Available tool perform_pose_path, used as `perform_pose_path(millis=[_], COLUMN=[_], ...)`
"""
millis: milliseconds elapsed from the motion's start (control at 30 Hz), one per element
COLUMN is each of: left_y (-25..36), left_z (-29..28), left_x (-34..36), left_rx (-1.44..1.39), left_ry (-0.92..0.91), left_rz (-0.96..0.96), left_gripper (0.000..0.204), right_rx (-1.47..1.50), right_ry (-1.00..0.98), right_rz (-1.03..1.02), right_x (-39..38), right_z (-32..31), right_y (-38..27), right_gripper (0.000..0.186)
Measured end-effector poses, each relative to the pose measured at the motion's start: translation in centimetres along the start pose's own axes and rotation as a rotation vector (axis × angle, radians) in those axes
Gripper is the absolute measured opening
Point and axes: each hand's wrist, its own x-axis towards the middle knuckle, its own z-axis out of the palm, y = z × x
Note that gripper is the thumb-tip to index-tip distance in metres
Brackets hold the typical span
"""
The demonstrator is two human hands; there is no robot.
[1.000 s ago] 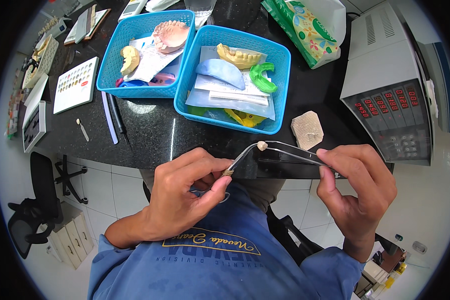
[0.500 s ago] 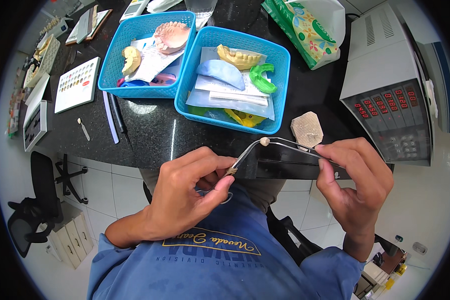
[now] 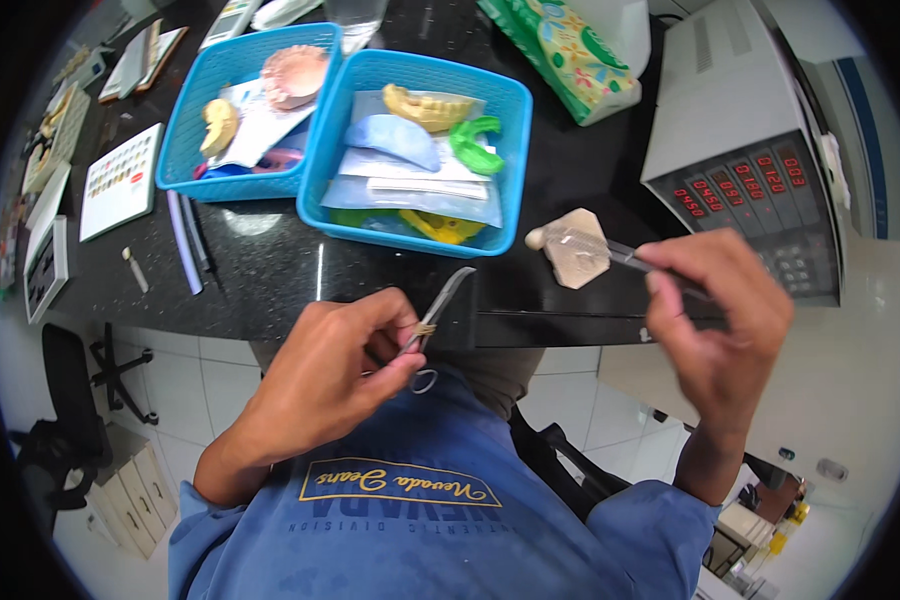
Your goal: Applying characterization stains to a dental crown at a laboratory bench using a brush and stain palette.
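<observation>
My left hand (image 3: 345, 350) is closed on a curved metal hemostat (image 3: 450, 292) with a tan band wound round it and a ring handle below. Its tip points up and away, with nothing at it. Off to the right, my right hand (image 3: 725, 320) pinches slim metal tweezers (image 3: 625, 252), smeared by motion. At the tweezers' far end is a small cream tooth crown (image 3: 536, 238), beside the left edge of a beige honeycomb firing tray (image 3: 578, 268) on the black counter. The tweezers cross above this tray; whether the crown touches anything else is unclear.
Two blue baskets (image 3: 515, 150) hold dental models, impressions and papers. A furnace-like unit with red digits (image 3: 740, 190) stands right, a green tissue pack (image 3: 570, 60) behind. A shade chart (image 3: 120, 185), pen-like tools (image 3: 185, 245) and a small brush-like piece (image 3: 135, 270) lie left.
The crown, earlier between the hemostat tip and the tweezers, has moved away with the tweezers toward the firing tray. The hemostat has come away from it. The whole view has shifted somewhat.
</observation>
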Motion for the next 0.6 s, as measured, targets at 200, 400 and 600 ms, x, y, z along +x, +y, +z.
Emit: perform_pose_path(millis=[200, 400, 600], left_y=[-0.6, -0.7, -0.8], left_z=[-0.1, 0.1, -0.1], left_x=[0.0, 0.4, 0.4], left_rx=[-0.086, -0.127, -0.124], left_ry=[-0.008, -0.008, -0.016], left_rz=[-0.003, 0.013, 0.017], left_gripper=[0.012, 0.012, 0.012], right_rx=[-0.21, -0.285, -0.314], right_ry=[-0.097, -0.248, -0.244], right_rz=[0.219, 0.263, 0.205], right_x=[0.2, -1.4, -2.1], right_z=[-3.6, -2.8, -2.3], right_y=[1.6, 3.4, 4.1], right_gripper=[0.013, 0.013, 0.011])
